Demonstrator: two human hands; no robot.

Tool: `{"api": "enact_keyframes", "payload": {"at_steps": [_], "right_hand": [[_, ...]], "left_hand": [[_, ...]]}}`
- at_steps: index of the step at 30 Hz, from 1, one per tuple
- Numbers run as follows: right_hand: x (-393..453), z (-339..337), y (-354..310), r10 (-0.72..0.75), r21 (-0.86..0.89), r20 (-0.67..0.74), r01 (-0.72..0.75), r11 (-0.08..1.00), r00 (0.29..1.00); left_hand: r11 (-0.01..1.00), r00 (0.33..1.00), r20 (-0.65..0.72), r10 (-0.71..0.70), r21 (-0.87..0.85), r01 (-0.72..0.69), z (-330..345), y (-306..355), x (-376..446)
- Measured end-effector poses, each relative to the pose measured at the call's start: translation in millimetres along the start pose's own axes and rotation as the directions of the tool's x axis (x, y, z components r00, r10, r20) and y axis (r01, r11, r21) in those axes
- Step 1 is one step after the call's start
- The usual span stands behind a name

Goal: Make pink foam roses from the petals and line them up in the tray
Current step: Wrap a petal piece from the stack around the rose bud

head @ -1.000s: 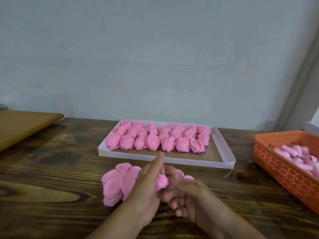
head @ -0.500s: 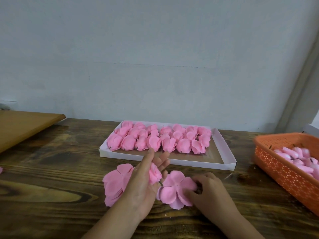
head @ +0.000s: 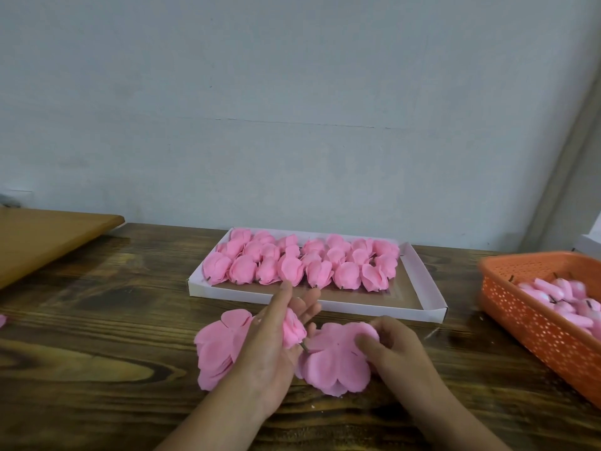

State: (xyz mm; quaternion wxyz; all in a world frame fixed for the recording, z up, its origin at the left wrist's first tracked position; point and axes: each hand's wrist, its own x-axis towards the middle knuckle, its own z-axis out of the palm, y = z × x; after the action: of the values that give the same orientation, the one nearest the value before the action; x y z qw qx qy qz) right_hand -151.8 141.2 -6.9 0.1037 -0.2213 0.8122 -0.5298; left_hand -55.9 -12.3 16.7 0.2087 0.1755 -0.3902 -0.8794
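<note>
Pink rosebud [head: 294,330] sits gripped in left hand [head: 270,353], near the tray [head: 419,288]. Right hand [head: 390,346] pinches a flat petal layer [head: 335,362]. Assembly step judged under way; next, thread bud stem through the layer's centre.

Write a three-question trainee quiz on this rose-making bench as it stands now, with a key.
1. True or false: the white tray is completely filled with roses.
2. Which hand holds the rose bud? A left hand; B right hand
3. Fill in: the right hand grips a flat ___ on the table.

Key: 1 false, since bare board shows along the near side and right end; 2 A; 3 petal layer. The orange basket at right holds more buds, and the petal stack lies behind the left hand.
</note>
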Motion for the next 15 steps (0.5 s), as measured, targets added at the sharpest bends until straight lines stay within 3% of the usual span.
{"api": "enact_keyframes", "payload": {"at_steps": [4, 7, 11, 15], "right_hand": [[-7, 0, -7, 0.158, 0.31, 0.108, -0.184, 0.933, 0.982], [-12, -3, -12, 0.133, 0.48, 0.245, -0.24, 0.844, 0.96], [-20, 1, -19, 0.046, 0.581, 0.385, -0.281, 0.764, 0.922], [-22, 7, -21, 0.048, 0.589, 0.406, -0.301, 0.75, 0.913]], "left_hand": [[0.999, 1.0, 0.007, 0.018, 0.027, -0.018, 1, 0, -1], [0.992, 0.998, 0.022, 0.058, 0.114, -0.06, 0, -1, -2], [0.958, 0.992, 0.016, 0.125, 0.259, -0.125, 2, -3, -5], [0.943, 0.986, 0.014, 0.166, 0.289, -0.163, 5, -5, -10]]}}
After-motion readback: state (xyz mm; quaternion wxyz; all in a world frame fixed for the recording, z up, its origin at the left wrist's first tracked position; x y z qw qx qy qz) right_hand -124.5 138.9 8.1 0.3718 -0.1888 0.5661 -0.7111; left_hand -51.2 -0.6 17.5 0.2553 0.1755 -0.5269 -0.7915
